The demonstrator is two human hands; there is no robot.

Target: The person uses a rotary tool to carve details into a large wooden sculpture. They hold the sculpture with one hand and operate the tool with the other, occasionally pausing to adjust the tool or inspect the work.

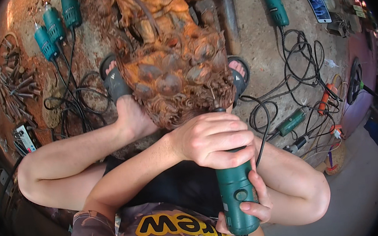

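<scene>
A green electric die grinder (237,200) points away from me, its cord leaving the rear end. My left hand (214,140) is wrapped over its front part, fingers closed. Lower down, my right hand (260,200) grips the rear of the body from below, fingertips showing on both sides. The thin bit at the grinder's tip reaches the near edge of a carved brown wood piece (167,83); whether it touches the wood I cannot tell. Rounded bumps and curled ridges cover this carving, which lies between my sandalled feet.
Several more green grinders lie around, including one (273,5) at far right and one (292,122) nearer. Black cords (302,55) coil on the floor. A phone (317,6) lies at far right, bits (16,76) at left, a power strip (25,139) by my left knee.
</scene>
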